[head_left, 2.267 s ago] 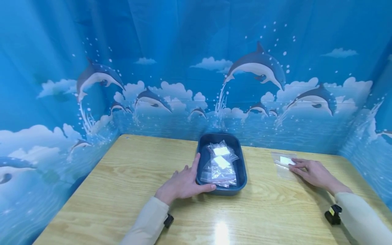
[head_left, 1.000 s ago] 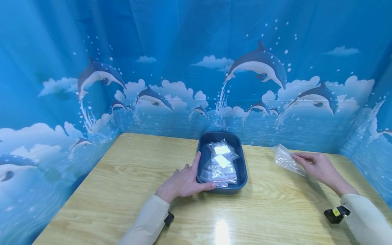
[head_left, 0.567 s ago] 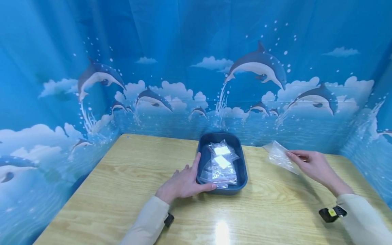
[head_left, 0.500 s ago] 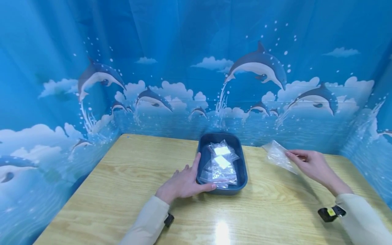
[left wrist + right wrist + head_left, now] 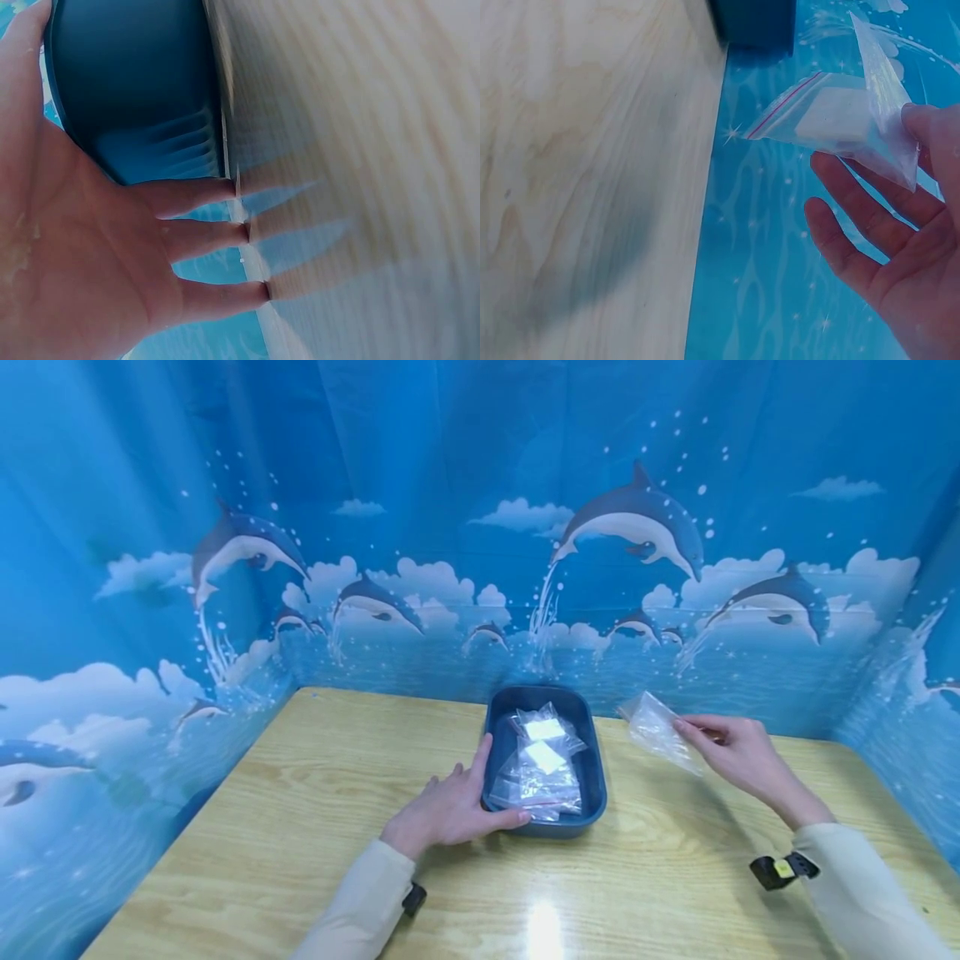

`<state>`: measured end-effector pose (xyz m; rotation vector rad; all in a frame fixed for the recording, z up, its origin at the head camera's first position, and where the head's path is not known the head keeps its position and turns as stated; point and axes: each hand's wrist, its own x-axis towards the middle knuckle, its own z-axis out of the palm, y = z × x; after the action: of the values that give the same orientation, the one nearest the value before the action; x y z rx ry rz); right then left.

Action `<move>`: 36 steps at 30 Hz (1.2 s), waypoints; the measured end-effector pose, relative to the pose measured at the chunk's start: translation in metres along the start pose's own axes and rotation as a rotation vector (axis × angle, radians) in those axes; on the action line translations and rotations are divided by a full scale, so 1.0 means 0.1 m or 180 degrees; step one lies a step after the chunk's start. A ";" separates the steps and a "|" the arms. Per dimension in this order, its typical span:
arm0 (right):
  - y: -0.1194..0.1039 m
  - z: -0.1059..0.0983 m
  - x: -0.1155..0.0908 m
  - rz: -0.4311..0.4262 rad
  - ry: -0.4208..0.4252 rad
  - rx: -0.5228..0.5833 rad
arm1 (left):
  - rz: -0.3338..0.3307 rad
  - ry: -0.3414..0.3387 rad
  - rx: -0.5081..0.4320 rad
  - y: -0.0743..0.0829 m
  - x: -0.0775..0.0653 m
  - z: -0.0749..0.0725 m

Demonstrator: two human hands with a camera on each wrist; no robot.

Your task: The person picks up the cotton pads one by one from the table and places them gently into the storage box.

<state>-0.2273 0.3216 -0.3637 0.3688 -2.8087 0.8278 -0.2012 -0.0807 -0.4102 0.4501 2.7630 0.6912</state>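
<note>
My right hand (image 5: 738, 753) pinches a clear zip-lock bag (image 5: 654, 732) between thumb and fingers, above the table to the right of the bin. In the right wrist view, the bag (image 5: 832, 112) has a red seal line and a white piece inside it, with its near end folded up at the thumb. A dark blue plastic bin (image 5: 595, 777) stands at the back centre, with several similar clear bags (image 5: 546, 760) lying in it. My left hand (image 5: 446, 806) rests spread against the bin's near left corner. Its straight fingertips (image 5: 225, 296) touch the table.
The wooden table (image 5: 360, 752) ends at a blue dolphin-print curtain (image 5: 450, 527) behind and at the sides. Black wrist cameras (image 5: 780, 870) sit at both sleeves. Light glares on the table's front middle.
My right hand lifts the zip-lock bag off the table, tilts it, and moves it left towards the bin. The left hand and the bin stay in place.
</note>
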 end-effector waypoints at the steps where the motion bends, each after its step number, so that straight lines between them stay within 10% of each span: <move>1: -0.02 0.01 0.01 -0.0013 -0.0008 0.0013 | 0.0004 -0.0001 -0.0003 0.00 0.00 0.00; 36: -0.71 0.36 0.46 -0.0621 0.0097 0.0323 | -0.0013 -0.0033 -0.0008 0.02 0.00 -0.02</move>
<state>-0.2546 0.2358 -0.3465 0.6289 -2.6557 0.9245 -0.2013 -0.0801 -0.4079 0.4460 2.7524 0.6896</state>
